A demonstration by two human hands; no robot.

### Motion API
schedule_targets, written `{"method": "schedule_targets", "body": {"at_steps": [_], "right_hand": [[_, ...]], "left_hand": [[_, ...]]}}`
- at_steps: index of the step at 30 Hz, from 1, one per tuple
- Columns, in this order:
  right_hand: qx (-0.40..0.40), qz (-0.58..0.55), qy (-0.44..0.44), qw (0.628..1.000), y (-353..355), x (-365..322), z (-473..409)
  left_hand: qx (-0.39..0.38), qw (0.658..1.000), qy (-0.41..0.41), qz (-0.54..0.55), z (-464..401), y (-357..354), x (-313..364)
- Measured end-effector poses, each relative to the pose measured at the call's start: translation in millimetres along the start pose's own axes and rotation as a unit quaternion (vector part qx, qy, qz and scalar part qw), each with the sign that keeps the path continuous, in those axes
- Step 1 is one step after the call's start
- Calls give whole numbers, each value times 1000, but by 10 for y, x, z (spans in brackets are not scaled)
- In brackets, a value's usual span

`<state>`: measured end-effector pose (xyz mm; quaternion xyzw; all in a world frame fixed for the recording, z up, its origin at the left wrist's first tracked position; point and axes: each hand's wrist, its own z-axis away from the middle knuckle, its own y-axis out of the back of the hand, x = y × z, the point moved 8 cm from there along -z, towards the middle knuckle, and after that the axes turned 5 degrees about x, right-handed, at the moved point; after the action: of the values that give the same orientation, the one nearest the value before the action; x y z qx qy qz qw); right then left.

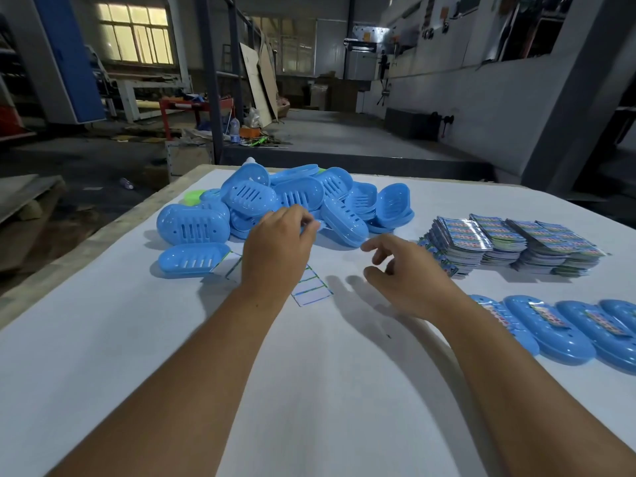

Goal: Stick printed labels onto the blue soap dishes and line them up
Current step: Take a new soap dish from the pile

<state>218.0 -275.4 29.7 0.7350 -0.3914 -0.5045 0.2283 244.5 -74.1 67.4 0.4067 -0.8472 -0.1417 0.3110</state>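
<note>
Table (344, 407) layout, relative to the dish pile (285, 201): label stacks (516, 246) right of it, labelled row (568, 332) right and nearer, backing strip (311, 290) just before it.

Left hand (278, 251) covers part of the label backing strip (311, 289) at frame centre; what its fingertips pinch at the pile of blue soap dishes (275, 201) cannot be told. Row of labelled dishes (564, 333), lower right, cut off by frame edge. Print on label stacks (516, 244) too small to read. Green item (192, 197) behind pile mostly hidden.
</note>
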Motion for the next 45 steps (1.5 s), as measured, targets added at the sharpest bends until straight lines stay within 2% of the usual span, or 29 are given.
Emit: {"method": "schedule_targets", "body": {"at_steps": [4, 7, 10, 13, 15, 17, 20, 22, 24, 27, 36, 43, 45], "right_hand": [[-48, -110, -8, 993, -86, 14, 6], [-91, -152, 15, 984, -181, -17, 25], [-96, -144, 36, 984, -229, -32, -1], [-95, -81, 82, 989, -245, -110, -7], [-101, -99, 75, 987, -258, -123, -4], [-100, -111, 43, 988, -251, -53, -17], [-93, -64, -13, 994, -201, 97, -6], [-107, -35, -33, 993, -200, 150, 14], [-115, -8, -37, 993, -200, 170, 16], [-119, 9, -28, 992, -201, 168, 8], [-127, 27, -14, 991, -202, 159, 18], [-127, 32, -17, 991, -225, 176, 12], [-129, 33, -18, 991, -225, 175, 11]], "left_hand": [[-67, 994, -40, 80, 133, -194, 232], [-116, 984, -46, 124, 225, -333, 341], [-144, 976, -35, 157, 269, -388, 380], [-168, 969, -15, 180, 296, -418, 392], [-173, 968, -6, 181, 284, -412, 390], [-151, 978, -7, 141, 232, -352, 353], [-109, 994, -20, -26, 101, -194, 190], [-147, 981, 1, -130, 76, -169, -29], [-220, 952, 18, -210, 121, -208, -256], [-275, 920, 7, -277, 190, -244, -453], [-321, 899, 39, -295, 185, -232, -532], [-339, 909, 70, -233, 192, -129, -498], [-366, 900, 86, -219, 200, -92, -517]]}}
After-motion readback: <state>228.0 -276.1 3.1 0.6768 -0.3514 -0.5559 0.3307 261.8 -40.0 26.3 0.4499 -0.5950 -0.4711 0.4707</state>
